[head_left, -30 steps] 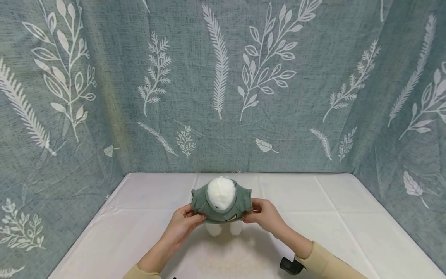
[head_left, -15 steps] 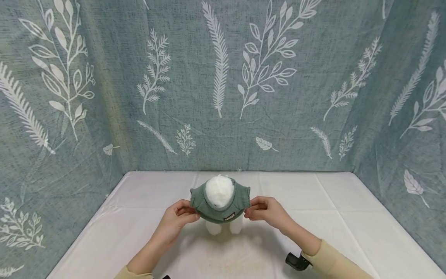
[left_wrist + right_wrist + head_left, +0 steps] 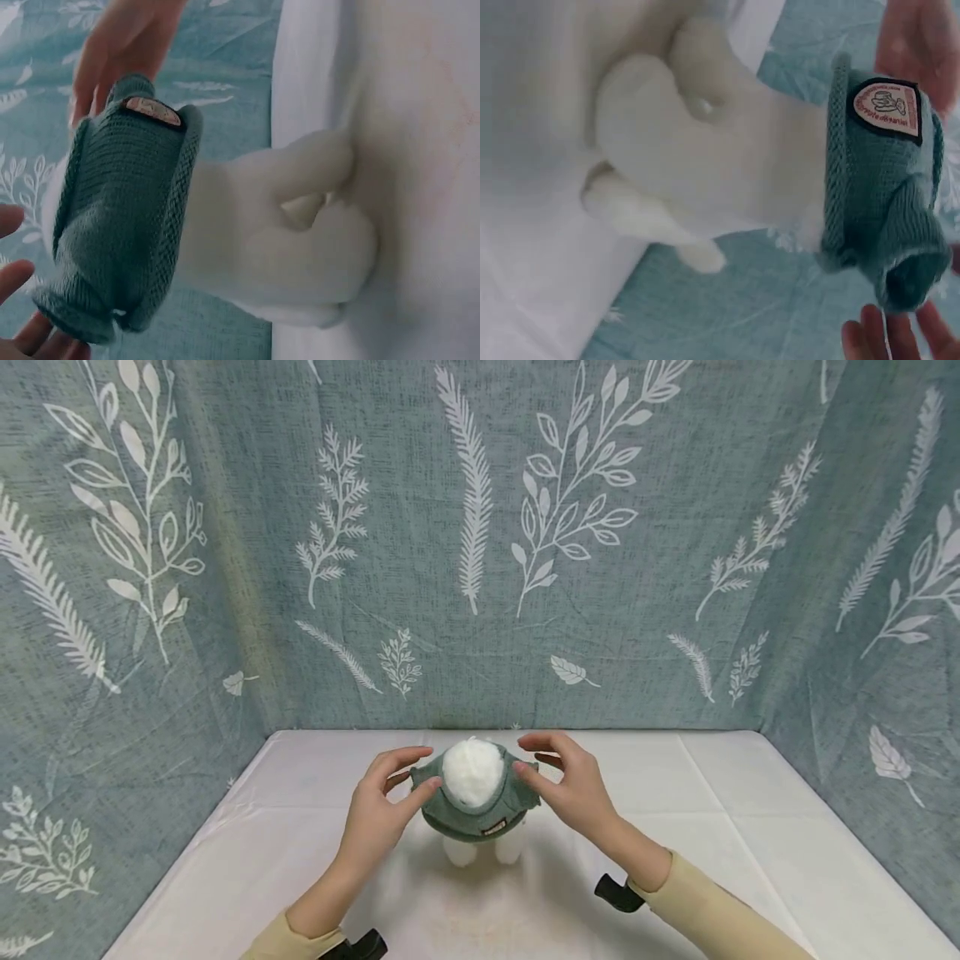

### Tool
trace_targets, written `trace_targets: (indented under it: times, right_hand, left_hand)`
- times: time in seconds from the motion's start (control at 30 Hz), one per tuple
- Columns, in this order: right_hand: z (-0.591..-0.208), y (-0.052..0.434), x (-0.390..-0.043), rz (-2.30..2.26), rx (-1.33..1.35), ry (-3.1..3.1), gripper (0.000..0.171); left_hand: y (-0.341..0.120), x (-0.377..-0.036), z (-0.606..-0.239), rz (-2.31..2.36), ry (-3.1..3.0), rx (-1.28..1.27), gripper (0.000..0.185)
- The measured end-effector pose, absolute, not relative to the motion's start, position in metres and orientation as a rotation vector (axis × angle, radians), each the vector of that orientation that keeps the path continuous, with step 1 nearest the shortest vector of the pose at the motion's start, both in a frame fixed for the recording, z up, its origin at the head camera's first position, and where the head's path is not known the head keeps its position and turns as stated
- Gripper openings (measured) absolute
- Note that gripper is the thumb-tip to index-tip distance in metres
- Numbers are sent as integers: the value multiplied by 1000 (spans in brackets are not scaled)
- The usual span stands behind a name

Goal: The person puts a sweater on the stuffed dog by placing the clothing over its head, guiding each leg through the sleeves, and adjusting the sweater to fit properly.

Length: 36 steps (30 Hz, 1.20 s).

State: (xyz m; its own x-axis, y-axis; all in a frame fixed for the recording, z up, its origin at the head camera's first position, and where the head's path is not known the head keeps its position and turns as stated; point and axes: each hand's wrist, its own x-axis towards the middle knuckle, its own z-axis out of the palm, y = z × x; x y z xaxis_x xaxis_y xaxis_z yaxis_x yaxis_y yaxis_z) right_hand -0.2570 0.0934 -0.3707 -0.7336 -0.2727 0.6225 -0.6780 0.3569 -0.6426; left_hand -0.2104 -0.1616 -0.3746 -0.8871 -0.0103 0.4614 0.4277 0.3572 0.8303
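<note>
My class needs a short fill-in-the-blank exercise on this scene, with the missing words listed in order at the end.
1. The fur of the toy is coloured ____.
2. In the head view, the toy's head is ____ the left hand and the right hand.
3. The number of patches showing on the sweater is ____.

Missing words: white; between; one.

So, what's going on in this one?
A person's left grip and right grip are at either side of a green sweater around the upper body of a white stuffed toy. The top of its head shows in the collar, and the sweater sits high, leaving the legs bare. No paw shows at the sleeve end in the right wrist view. The toy rests on a white table.
</note>
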Motion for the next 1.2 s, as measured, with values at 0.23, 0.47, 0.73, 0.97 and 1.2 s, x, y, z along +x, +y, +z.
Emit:
trace_targets:
  times: [0.23, 0.47, 0.73, 0.97, 1.2]
  right_hand:
    - [-373, 82, -261, 1171, 1042, -2187, 34]
    - [-374, 83, -261, 1164, 1014, -2291, 38]
    - [-379, 87, -262, 1265, 975, -2426, 41]
    - [-382, 90, -263, 1301, 957, -2498, 38]
    - [-382, 93, -264, 1323, 937, -2611, 38]
  left_hand:
    - [-150, -212, -374, -1518, -2408, -327, 48]
    - [-151, -214, -378, -1559, -2473, -298, 49]
    - [-153, -218, -379, -1704, -2504, -290, 49]
    - [-155, -219, -382, -1849, -2475, -249, 48]
    - [-157, -221, -387, -1851, -2495, -200, 46]
